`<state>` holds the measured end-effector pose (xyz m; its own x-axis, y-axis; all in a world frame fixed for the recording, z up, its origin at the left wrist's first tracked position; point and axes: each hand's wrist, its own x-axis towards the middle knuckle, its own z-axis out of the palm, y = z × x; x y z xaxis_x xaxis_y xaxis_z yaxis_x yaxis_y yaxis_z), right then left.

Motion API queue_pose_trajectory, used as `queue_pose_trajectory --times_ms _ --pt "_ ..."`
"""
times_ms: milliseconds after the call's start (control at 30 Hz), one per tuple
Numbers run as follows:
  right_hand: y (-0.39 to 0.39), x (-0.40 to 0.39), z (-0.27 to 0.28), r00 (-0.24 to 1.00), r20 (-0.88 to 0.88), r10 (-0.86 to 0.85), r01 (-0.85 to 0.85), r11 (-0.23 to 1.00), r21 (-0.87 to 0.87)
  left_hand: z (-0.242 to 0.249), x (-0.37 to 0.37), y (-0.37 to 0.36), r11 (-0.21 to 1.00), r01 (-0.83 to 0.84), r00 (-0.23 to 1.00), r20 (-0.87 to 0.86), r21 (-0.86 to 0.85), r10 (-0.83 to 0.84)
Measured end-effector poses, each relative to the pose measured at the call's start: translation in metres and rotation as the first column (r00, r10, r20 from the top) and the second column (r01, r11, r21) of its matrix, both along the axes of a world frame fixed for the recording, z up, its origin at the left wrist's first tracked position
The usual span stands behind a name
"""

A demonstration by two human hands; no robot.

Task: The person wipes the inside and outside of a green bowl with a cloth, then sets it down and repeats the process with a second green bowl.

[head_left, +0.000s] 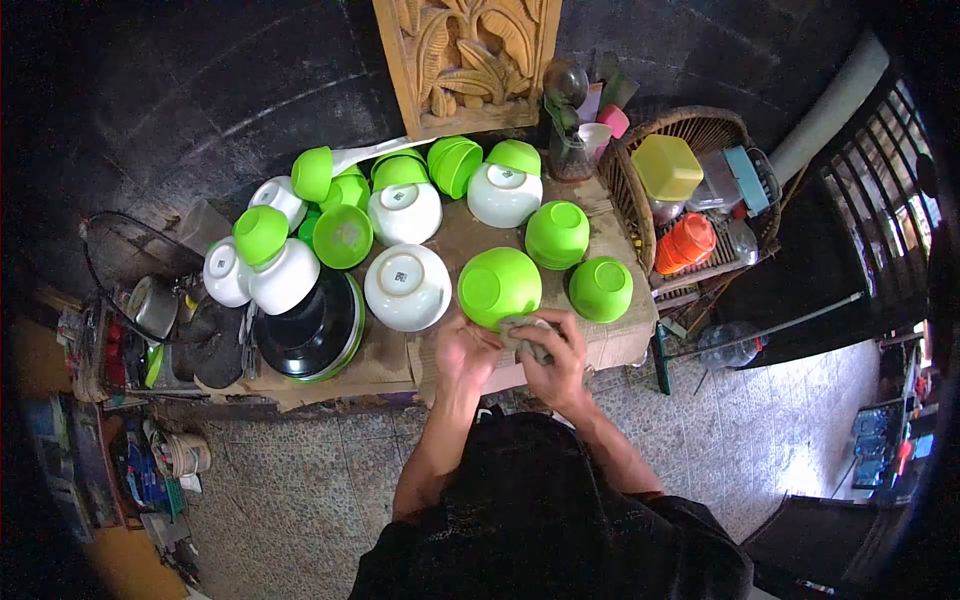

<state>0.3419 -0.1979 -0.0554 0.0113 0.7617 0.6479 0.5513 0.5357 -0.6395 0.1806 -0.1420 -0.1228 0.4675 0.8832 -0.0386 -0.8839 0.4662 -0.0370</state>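
1. The cloth (527,337), grey and crumpled, sits at the table's near edge, pressed to the near rim of an upturned green bowl (498,286).
2. The right hand (556,362) is curled shut around the cloth, thumb and fingers clamped on it.
3. The left hand (462,352) lies at the cloth's 9 o'clock, its fingertips on the green bowl's near rim and against the cloth; its fingers are bent, but whether they pinch anything I cannot tell.
4. At the green bowl's 9 o'clock stands an upturned white bowl (407,286), just beside it.
5. At its 3 o'clock is a small green bowl (601,289), near but apart; at 1 o'clock another green one (557,233).
6. At 12 o'clock a second white bowl (504,194) carries a green bowl on top.
7. Further toward 9 o'clock, black plates (308,330) are stacked, with more white and green bowls piled behind and left of them.
8. All of this rests on cardboard (620,340) covering the table.
9. At 2 o'clock, past the table's end, a wicker basket (630,190) holds a yellow box (667,166) and an orange tub (686,241).
10. At 12 o'clock, far back, a carved panel (468,58) leans on the dark wall.
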Motion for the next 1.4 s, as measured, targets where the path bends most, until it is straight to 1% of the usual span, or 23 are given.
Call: queue_pose_trajectory --times_ms 33,67,133,167,233,267,333,367,433,467,533,567,633,700,767,900,1000,1133,1200,1233,1300,1333,1400 --pt "0.000 0.000 0.000 0.995 -0.092 -0.031 0.029 0.999 -0.019 0.002 0.001 0.000 0.997 0.048 0.993 0.108 0.059 -0.054" --pt "0.000 0.000 -0.001 0.989 -0.140 -0.057 0.055 0.998 -0.021 0.005 0.002 0.000 0.997 0.048 0.993 0.108 0.059 -0.054" --pt "0.001 0.002 0.004 0.983 -0.156 -0.100 0.095 0.995 -0.039 0.035 0.009 -0.004 0.963 -0.055 0.998 -0.028 -0.263 0.050" --pt "0.003 0.004 0.008 0.975 -0.171 -0.144 0.136 0.989 -0.056 0.048 0.012 -0.006 0.963 -0.054 0.998 -0.027 -0.262 0.048" --pt "0.009 0.008 0.017 0.968 -0.204 -0.146 0.135 0.989 -0.069 0.066 0.017 -0.011 0.954 -0.190 0.923 -0.372 -0.234 0.093" --pt "0.013 0.010 0.020 0.964 -0.203 -0.171 0.153 0.983 -0.100 0.064 0.020 -0.012 0.954 -0.190 0.923 -0.373 -0.233 0.093" --pt "0.016 0.017 0.028 0.970 -0.133 -0.204 0.185 0.972 -0.143 0.054 0.026 -0.015 0.968 -0.253 0.808 -0.549 0.008 0.215" --pt "0.017 0.018 0.032 0.970 -0.134 -0.204 0.185 0.972 -0.143 0.050 0.027 -0.016 0.968 -0.253 0.807 -0.549 0.008 0.215" --pt "0.017 0.018 0.038 0.984 -0.034 -0.174 0.165 0.969 -0.182 0.041 0.029 -0.016 0.933 -0.257 0.652 -0.668 0.250 0.359" --pt "0.016 0.016 0.038 0.984 -0.034 -0.173 0.165 0.970 -0.181 0.037 0.034 -0.018 0.933 -0.258 0.652 -0.667 0.250 0.359" --pt "0.011 0.007 0.037 0.995 0.085 -0.045 0.058 0.985 -0.164 0.034 0.044 -0.022 0.918 -0.352 0.654 -0.654 0.182 0.381" --pt "0.009 0.004 0.038 0.995 0.084 -0.048 0.061 0.985 -0.161 0.033 0.044 -0.021 0.918 -0.349 0.655 -0.653 0.186 0.381" --pt "0.003 0.000 0.039 0.983 0.185 -0.012 0.032 0.994 -0.106 0.043 0.039 -0.021 0.925 -0.373 0.685 -0.648 0.078 0.331" --pt "0.002 0.004 0.028 0.984 0.175 0.012 0.008 0.994 -0.111 0.047 0.032 -0.020 0.920 -0.391 0.673 -0.674 0.025 0.305" --pt "0.001 0.008 0.025 0.989 0.149 0.009 0.002 0.997 -0.078 0.040 0.025 -0.016 0.936 -0.341 0.770 -0.548 0.082 0.328" --pt "0.008 0.013 0.037 0.995 0.063 -0.077 0.084 0.988 -0.131 0.048 0.027 -0.023 0.952 -0.292 0.761 -0.582 0.089 0.288" --pt "0.012 0.015 0.035 0.987 0.082 -0.139 0.144 0.988 -0.048 0.052 0.036 -0.025 0.931 -0.334 0.693 -0.631 0.146 0.348" --pt "0.004 0.007 0.033 0.986 0.163 -0.020 0.023 1.000 -0.013 0.048 0.039 -0.024 0.906 -0.390 0.685 -0.604 0.168 0.407" --pt "-0.002 0.005 0.030 0.976 0.207 0.063 -0.065 0.998 0.004 0.050 0.034 -0.021 0.928 -0.372 0.681 -0.683 -0.011 0.265" --pt "-0.003 0.005 0.029 0.977 0.206 0.062 -0.064 0.998 0.004 0.044 0.030 -0.018 0.928 -0.371 0.681 -0.683 -0.011 0.264" --pt "-0.005 0.007 0.026 0.976 0.195 0.100 -0.104 0.994 0.011 0.033 0.024 -0.012 0.954 -0.300 0.774 -0.581 0.015 0.253" --pt "-0.004 0.008 0.023 0.975 0.195 0.103 -0.107 0.994 0.012 0.033 0.023 -0.013 0.954 -0.299 0.800 -0.553 -0.029 0.234" --pt "-0.003 0.010 0.018 0.999 0.017 -0.035 0.037 0.994 -0.098 0.042 0.026 -0.018 0.960 -0.278 0.806 -0.548 -0.015 0.225"
